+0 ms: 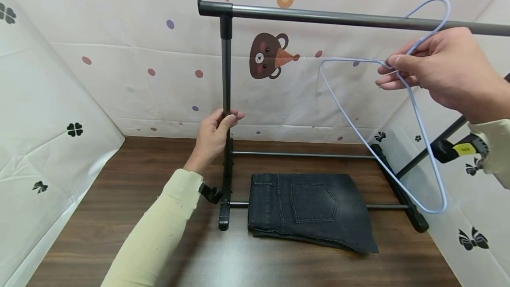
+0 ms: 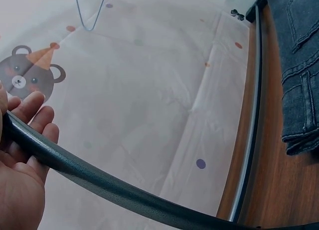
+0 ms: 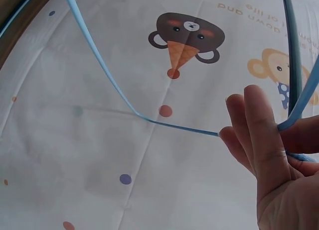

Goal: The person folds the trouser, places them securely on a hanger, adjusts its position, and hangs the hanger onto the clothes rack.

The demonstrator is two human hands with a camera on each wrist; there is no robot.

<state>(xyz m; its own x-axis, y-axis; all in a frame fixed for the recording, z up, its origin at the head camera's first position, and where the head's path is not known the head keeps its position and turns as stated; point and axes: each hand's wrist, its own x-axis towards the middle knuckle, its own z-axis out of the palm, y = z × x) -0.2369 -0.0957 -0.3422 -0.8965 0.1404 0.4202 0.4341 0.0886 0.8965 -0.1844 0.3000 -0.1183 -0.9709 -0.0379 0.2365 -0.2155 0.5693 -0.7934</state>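
My left hand (image 1: 213,134) grips the black upright post (image 1: 226,70) of a clothes rack, on the rack's left side. In the left wrist view, the fingers (image 2: 45,118) lie behind the tube. At the upper right my right hand (image 1: 450,67) pinches a light blue hanger (image 1: 435,211) near its neck. The hanger's hook curves over the rack's top rail (image 1: 318,14), and its body hangs tilted below, with nothing on it. Folded dark jeans (image 1: 312,207) lie on the wooden surface between the rack's feet, back pocket facing up.
Two thin lower bars (image 1: 303,154) join the rack's feet near the wooden surface (image 1: 99,216). The right foot (image 1: 416,220) stands close to the right-hand sheet. A patterned white backdrop (image 1: 159,96) with a printed bear rises behind the rack.
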